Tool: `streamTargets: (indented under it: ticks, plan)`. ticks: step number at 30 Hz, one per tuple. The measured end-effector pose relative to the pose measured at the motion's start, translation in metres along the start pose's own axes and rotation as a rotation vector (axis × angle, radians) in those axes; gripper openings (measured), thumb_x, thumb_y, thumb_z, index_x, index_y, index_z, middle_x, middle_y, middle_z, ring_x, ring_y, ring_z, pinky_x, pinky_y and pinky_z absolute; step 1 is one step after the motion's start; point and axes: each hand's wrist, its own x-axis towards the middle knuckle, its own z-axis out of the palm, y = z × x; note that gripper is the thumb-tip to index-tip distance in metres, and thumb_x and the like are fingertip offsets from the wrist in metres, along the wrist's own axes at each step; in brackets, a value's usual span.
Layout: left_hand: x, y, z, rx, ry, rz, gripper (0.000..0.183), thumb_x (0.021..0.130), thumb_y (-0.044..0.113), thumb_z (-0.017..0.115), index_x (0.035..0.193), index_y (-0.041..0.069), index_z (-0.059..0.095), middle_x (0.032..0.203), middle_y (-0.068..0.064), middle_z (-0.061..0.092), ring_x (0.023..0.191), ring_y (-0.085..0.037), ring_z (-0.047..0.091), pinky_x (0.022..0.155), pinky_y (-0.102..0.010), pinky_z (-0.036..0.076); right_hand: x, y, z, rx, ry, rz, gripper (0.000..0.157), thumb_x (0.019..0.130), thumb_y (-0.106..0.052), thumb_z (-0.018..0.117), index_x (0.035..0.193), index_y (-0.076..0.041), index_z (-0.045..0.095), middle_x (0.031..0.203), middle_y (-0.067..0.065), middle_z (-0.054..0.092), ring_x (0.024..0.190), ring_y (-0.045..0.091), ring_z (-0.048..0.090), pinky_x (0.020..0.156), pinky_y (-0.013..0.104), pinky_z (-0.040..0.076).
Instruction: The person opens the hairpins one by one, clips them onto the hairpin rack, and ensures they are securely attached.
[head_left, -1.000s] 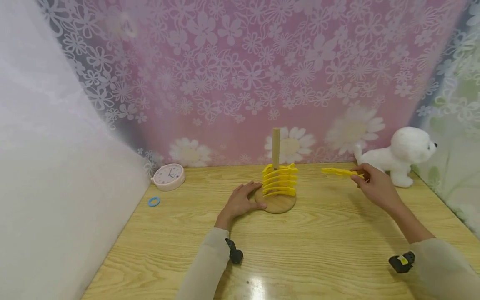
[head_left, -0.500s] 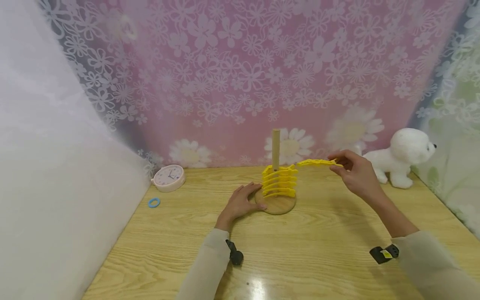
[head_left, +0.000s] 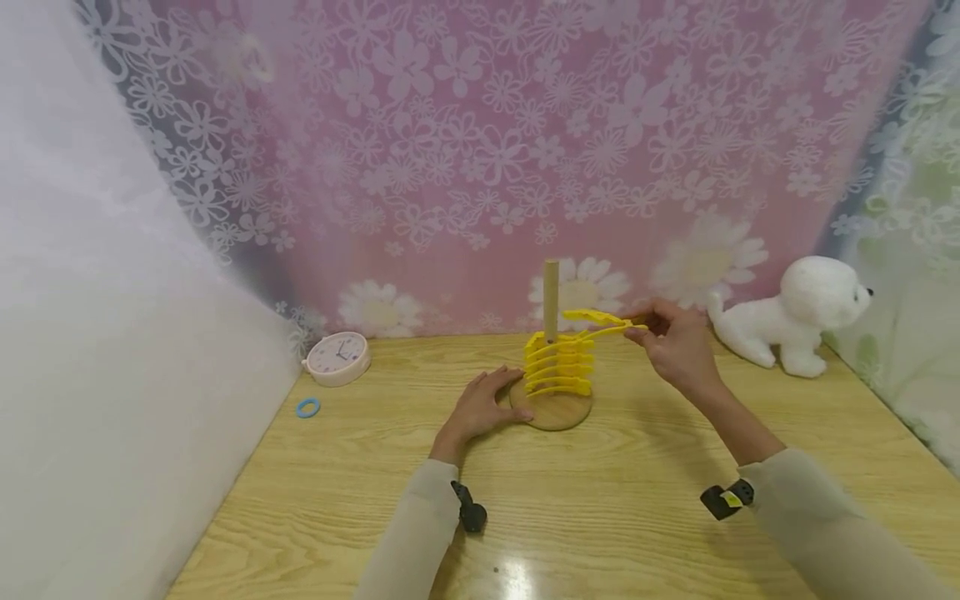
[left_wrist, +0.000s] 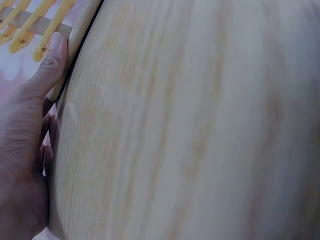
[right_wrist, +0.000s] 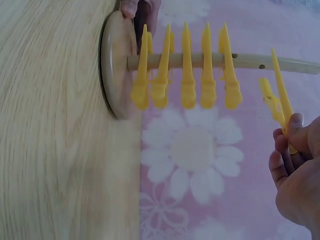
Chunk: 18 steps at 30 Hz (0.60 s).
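Note:
A wooden post (head_left: 551, 292) stands upright on a round wooden base (head_left: 558, 413). Several yellow crocodile hair clips (right_wrist: 188, 95) are clamped across it, one above another with small gaps. My left hand (head_left: 482, 402) holds the left side of the base, its thumb on the top face at the rim. With thumb and fingers, my right hand (head_left: 678, 348) pinches the tail end of another yellow hair clip (right_wrist: 284, 102). That clip's two arms are spread apart, pointing at the post just above the uppermost clamped one; in the right wrist view they are apart from the post.
A pink clock (head_left: 339, 358) lies at the back left, with a small blue ring (head_left: 307, 407) in front of it. A white toy dog (head_left: 795, 317) stands at the back right. Behind the wooden table (head_left: 585, 517) hangs a pink flowered curtain (head_left: 450, 167).
My right hand has carried the hair clip leftward from near the toy dog to the post, and the clip's arms have spread open. My left hand has stayed on the base.

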Motion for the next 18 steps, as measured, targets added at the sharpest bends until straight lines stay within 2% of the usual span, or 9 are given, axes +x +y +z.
streamTargets:
  ticks: [6,12,18]
  plan:
    - [-0.001,0.0,-0.001,-0.025,-0.002,0.003,0.085,0.088,0.06,0.077,0.16,0.026,0.045,0.165,0.003,0.041,0.157,-0.013,0.026,0.131,-0.041,0.009,0.007,-0.001,0.021,0.053,0.001,0.095,0.013,0.092,-0.004,0.079,0.105,-0.002,0.078,0.086,0.013,0.067,0.065,0.013,0.056,0.059,0.015,0.051]
    - [-0.001,-0.001,0.0,-0.01,0.007,0.015,0.084,0.089,0.06,0.076,0.159,0.025,0.046,0.164,0.003,0.043,0.156,-0.011,0.027,0.131,-0.04,0.01,0.013,-0.003,0.037,0.061,-0.028,0.035,0.011,0.09,0.003,0.079,0.1,-0.002,0.079,0.083,0.013,0.068,0.058,0.013,0.054,0.055,0.017,0.05]
    - [0.001,-0.003,0.0,-0.005,0.012,0.014,0.084,0.088,0.06,0.077,0.158,0.026,0.046,0.163,0.004,0.043,0.156,-0.01,0.027,0.131,-0.038,0.01,0.015,-0.006,0.048,0.105,-0.058,0.02,0.014,0.087,0.011,0.078,0.095,0.0,0.078,0.07,0.013,0.058,0.051,0.01,0.037,0.06,0.012,0.051]
